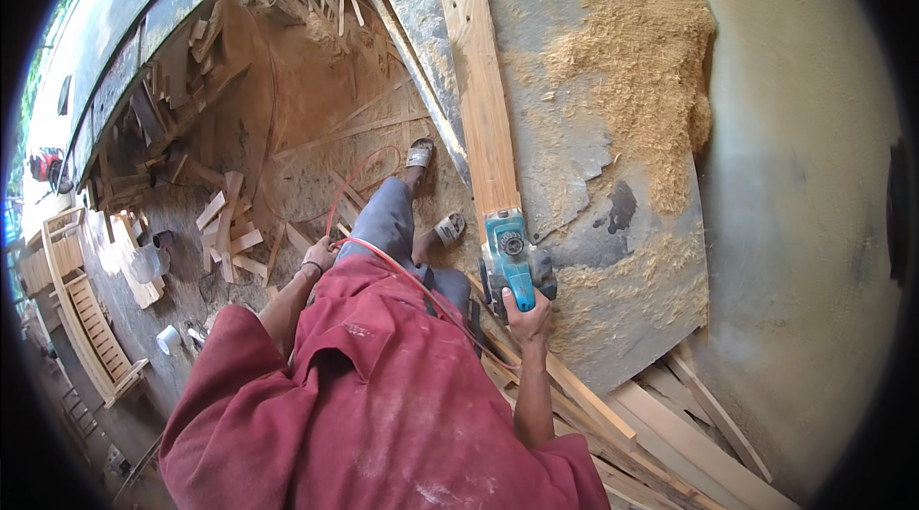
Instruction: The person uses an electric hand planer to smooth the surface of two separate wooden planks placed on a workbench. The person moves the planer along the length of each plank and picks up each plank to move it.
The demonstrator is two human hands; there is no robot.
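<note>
here, right fingers (538,308) clasp the planer (509,240) ahead of them, left fingers (323,251) a red cord (395,266).

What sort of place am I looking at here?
Most likely a woodworking shop: the right hand grips a teal power tool, probably a planer, on a long wooden board; wood shavings heap on the grey worktop, and wood offcuts litter the floor.
</note>
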